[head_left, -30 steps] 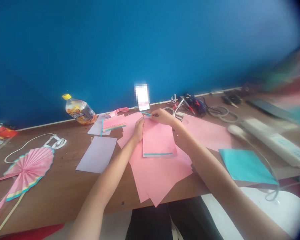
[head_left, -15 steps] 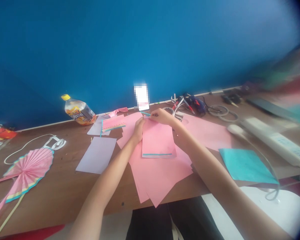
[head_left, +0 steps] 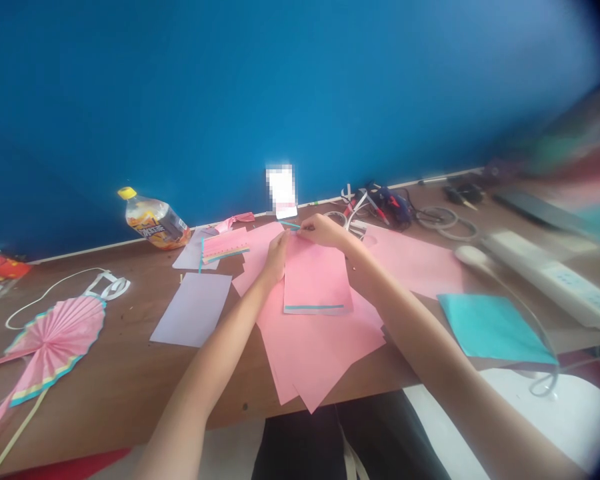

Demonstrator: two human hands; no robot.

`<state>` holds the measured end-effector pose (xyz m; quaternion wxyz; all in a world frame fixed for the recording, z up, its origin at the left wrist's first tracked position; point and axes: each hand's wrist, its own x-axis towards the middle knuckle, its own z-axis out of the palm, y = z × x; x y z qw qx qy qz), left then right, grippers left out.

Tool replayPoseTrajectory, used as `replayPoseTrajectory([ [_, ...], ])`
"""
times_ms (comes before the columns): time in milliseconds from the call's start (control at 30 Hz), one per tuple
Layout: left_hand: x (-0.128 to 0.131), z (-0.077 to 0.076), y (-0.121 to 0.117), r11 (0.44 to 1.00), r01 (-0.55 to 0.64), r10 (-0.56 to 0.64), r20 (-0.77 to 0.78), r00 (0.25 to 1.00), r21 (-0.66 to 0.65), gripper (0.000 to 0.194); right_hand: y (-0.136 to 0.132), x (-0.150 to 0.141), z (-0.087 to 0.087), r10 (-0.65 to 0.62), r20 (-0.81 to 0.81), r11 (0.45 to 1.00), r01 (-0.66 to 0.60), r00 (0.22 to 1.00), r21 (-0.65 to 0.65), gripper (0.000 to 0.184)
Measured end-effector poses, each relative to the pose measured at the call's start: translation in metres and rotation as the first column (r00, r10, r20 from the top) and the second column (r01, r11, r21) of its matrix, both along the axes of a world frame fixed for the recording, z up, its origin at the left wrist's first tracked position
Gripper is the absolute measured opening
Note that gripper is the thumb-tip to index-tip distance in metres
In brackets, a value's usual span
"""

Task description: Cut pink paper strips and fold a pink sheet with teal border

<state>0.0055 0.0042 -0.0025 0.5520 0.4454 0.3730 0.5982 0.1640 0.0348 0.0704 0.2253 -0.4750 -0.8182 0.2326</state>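
Note:
A pink sheet of paper (head_left: pixel 316 277) with a thin blue strip along its near edge lies on larger pink sheets (head_left: pixel 325 353). My left hand (head_left: pixel 277 256) grips its far left edge, with the fingertips partly hidden. At the far edge, my right hand (head_left: pixel 321 231) is closed in a pinch on a narrow blue paper strip (head_left: pixel 289 225), which sticks out to the left. Left of my hands is a small pink piece with blue and yellow edging (head_left: pixel 225 245). A pleated pink paper fan (head_left: pixel 63 337) rests at the far left.
Pale lilac sheets (head_left: pixel 193 310) and a drink bottle (head_left: pixel 155 220) are on the left. A lit phone (head_left: pixel 282 192) leans on the blue wall. To the right lie scissors (head_left: pixel 353 207), cables, teal paper (head_left: pixel 495 327) and a white power strip (head_left: pixel 555 280).
The whole view has shifted very slightly. My hands keep nearly the same pose at the far edge of the pink sheet.

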Motion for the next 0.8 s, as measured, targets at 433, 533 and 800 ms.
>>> replayPoseTrajectory([
  [433, 0.001, -0.001, 0.002, 0.991, -0.06, 0.075, -0.13, 0.989, 0.117, 0.045, -0.002, -0.001, 0.003, 0.001, 0.007, 1.0, -0.001, 1.0, -0.029, 0.026],
  [533, 0.0, -0.002, 0.002, 0.99, -0.054, 0.073, -0.149, 0.986, 0.13, 0.046, -0.004, -0.002, 0.005, -0.001, 0.013, 1.0, 0.002, 1.0, -0.028, 0.027],
  [800, -0.003, -0.007, 0.005, 0.982, -0.136, 0.159, -0.181, 0.971, 0.133, 0.051, -0.004, 0.005, 0.011, -0.121, 0.132, 0.992, 0.123, 0.984, -0.004, 0.024],
])
